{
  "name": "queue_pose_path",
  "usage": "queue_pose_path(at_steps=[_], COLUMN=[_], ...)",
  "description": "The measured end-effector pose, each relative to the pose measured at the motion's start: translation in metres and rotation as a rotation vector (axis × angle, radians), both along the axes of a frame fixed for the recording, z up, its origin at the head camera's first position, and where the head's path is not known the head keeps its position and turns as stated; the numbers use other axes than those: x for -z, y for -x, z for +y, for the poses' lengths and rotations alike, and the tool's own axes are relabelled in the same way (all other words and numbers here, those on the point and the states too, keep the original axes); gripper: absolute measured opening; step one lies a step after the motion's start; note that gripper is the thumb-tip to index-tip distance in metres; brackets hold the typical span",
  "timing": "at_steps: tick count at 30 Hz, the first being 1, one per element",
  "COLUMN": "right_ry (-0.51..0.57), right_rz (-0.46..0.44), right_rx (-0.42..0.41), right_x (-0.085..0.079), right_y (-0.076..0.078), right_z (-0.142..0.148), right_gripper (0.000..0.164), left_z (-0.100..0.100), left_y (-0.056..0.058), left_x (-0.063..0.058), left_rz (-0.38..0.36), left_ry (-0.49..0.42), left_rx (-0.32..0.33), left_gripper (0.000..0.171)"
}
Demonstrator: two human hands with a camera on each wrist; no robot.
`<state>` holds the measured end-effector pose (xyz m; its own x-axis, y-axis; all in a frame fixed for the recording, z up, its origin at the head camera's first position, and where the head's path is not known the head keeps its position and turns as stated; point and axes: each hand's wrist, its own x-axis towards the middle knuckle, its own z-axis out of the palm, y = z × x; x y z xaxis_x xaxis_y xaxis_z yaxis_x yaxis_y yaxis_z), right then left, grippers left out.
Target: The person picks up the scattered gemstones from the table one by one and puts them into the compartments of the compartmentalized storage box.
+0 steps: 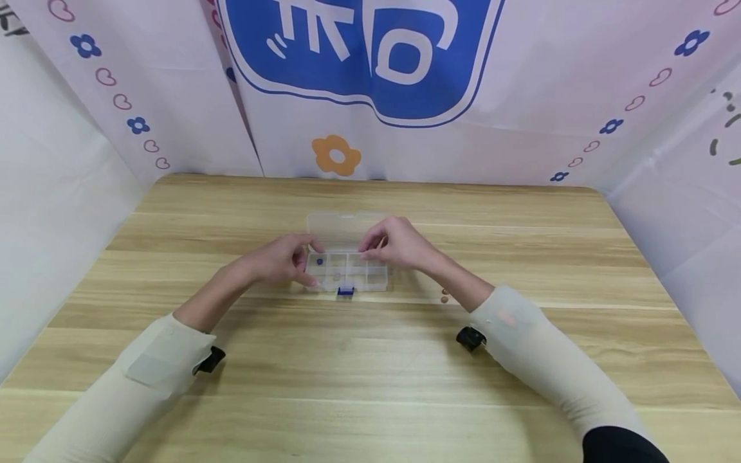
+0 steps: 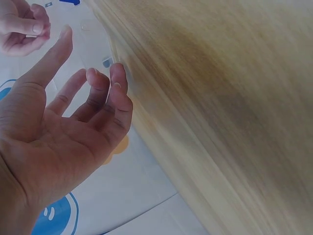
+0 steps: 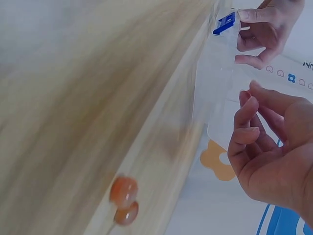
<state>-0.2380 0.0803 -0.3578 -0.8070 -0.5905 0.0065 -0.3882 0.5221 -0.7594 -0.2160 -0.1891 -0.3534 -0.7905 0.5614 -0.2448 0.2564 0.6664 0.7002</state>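
A clear plastic compartment box (image 1: 377, 287) lies on the table with its lid (image 1: 327, 230) raised at the back and a blue latch (image 1: 345, 291) in front. My left hand (image 1: 283, 260) grips the box's left end, thumb at the front corner and index finger at the back. Inside the back left compartment sits a dark blue bead (image 1: 320, 262). Over the back right compartments is my right hand (image 1: 399, 243), its thumb and index fingertips brought together; I cannot tell whether something small is between them. In the right wrist view those fingertips (image 3: 250, 93) meet close by the box.
Two orange-brown beads (image 3: 124, 191) lie on the wooden table (image 1: 370, 366) to the right of the box, near the right forearm. A printed cloth backdrop (image 1: 521, 128) stands along the table's far edge. Black wrist cameras (image 1: 471, 338) are strapped to both sleeves.
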Motion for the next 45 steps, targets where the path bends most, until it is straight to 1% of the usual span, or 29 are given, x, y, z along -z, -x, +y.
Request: queue_pose_path(at_steps=[7,12,18,27,32,40,45], right_ry=[-0.018,-0.032,-0.024,-0.020,-0.018,-0.033,-0.064], right_rz=[0.019,0.033,0.043,-0.019,-0.034,-0.053,-0.047], right_rx=[-0.002,0.009,0.017,0.045,0.049,0.023,0.013], right_x=[-0.003,-0.001,0.001,0.008,0.012,0.016,0.016], right_y=[-0.006,-0.009,-0.013,-0.021,-0.023,-0.028,-0.031], right_z=[0.019,0.035,0.054,0.085,0.101,0.117,0.125], right_gripper=[0.008,0.009,0.009,0.012,0.014,0.013,0.007], left_z=[0.000,0.000,0.001,0.001,0.000,0.001,0.001], left_y=[-0.002,-0.002,-0.002,-0.001,0.000,-0.002,-0.001], left_x=[-0.001,-0.001,-0.001,-0.001,0.000,0.000,0.000], left_rz=[-0.007,-0.006,-0.011,-0.017,-0.023,-0.029,-0.024], left_ry=[-0.006,-0.003,-0.004,-0.001,0.004,0.000,0.006], left_rx=[-0.001,0.001,0.000,-0.001,-0.007,-0.006,-0.009], left_gripper=[0.059,0.058,0.059,0.060,0.060,0.060,0.060])
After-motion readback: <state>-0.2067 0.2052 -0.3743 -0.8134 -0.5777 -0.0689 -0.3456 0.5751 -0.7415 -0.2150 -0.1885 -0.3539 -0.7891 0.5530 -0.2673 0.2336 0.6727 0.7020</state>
